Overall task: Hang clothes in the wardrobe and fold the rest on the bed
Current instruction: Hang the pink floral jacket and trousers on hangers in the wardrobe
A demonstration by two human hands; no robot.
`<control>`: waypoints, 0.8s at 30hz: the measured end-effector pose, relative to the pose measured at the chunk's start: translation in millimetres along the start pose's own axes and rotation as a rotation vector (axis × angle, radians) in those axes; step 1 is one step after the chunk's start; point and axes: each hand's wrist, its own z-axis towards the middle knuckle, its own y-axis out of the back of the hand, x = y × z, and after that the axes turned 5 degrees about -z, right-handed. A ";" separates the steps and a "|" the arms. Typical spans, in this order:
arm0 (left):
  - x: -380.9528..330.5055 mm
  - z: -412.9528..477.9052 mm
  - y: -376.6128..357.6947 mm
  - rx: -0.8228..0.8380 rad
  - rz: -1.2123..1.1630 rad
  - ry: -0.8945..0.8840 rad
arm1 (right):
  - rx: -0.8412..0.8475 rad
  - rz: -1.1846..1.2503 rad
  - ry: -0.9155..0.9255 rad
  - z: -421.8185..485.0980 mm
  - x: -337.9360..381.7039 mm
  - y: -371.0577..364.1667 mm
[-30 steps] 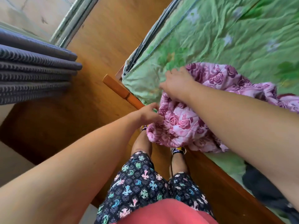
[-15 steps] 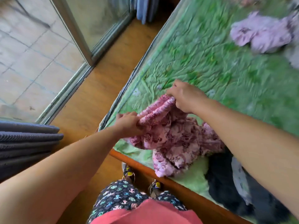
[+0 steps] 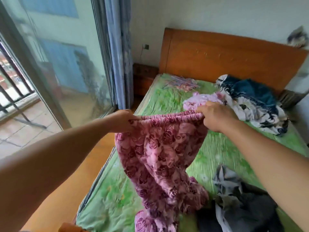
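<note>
**Pink garment held up over the bed**

At your far left a dark railing [image 3: 10,84] stands outside over a tiled balcony floor [image 3: 25,131]. Next comes the glass door [image 3: 66,64], a wide pane that reflects a pale building with blue panels. A blue-grey curtain [image 3: 120,56] hangs at the door's right edge, in the corner of the room. Under your left arm runs an orange-brown wooden floor [image 3: 80,173], between the door and the bed.

Your left hand [image 3: 122,120] grips one end of the pink garment [image 3: 160,156] at its gathered edge [image 3: 168,115], fingers curled into the cloth. Your right hand [image 3: 215,117] grips the other end in the same way. The edge is pulled almost straight between the two hands. The rose-printed cloth hangs down from it, and its lower part lies bunched on the near end of the bed [image 3: 217,148].

The bed wears a crumpled green sheet. Behind the curtain, beside the bed's head, sits a dark nightstand [image 3: 143,77], with a socket [image 3: 146,46] on the pale wall [image 3: 200,14] above it. The wooden headboard [image 3: 225,57] spans the far end. Near it on the sheet lies a flat pinkish piece [image 3: 182,82]. A lilac garment [image 3: 199,100] lies just beyond your right hand. To its right is a dark blue and white pile [image 3: 250,101]. A grey and black pile [image 3: 242,203] lies at the near right, under your right arm.
</note>
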 end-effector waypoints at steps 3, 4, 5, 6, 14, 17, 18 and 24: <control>-37.3 15.6 61.2 -0.125 0.055 -0.080 | -0.089 0.025 -0.090 -16.2 -46.1 27.4; -51.0 20.1 83.4 -0.167 0.083 -0.102 | -0.127 0.034 -0.118 -18.7 -60.3 38.1; -64.8 25.2 105.7 -0.217 0.106 -0.129 | -0.159 0.049 -0.141 -20.6 -72.7 50.5; -80.3 28.8 127.8 -0.263 0.127 -0.137 | -0.186 0.064 -0.159 -22.3 -84.2 63.8; -177.3 33.1 255.8 -0.388 0.323 -0.264 | -0.366 0.149 -0.217 -46.5 -137.0 158.4; -188.2 25.1 274.6 -0.403 0.359 -0.296 | -0.379 0.158 -0.270 -60.6 -147.8 179.4; -190.1 22.8 277.9 -0.401 0.362 -0.304 | -0.387 0.158 -0.294 -65.8 -148.2 184.8; -166.9 22.0 291.9 -0.410 0.397 -0.373 | -0.421 0.230 -0.358 -96.2 -152.4 192.3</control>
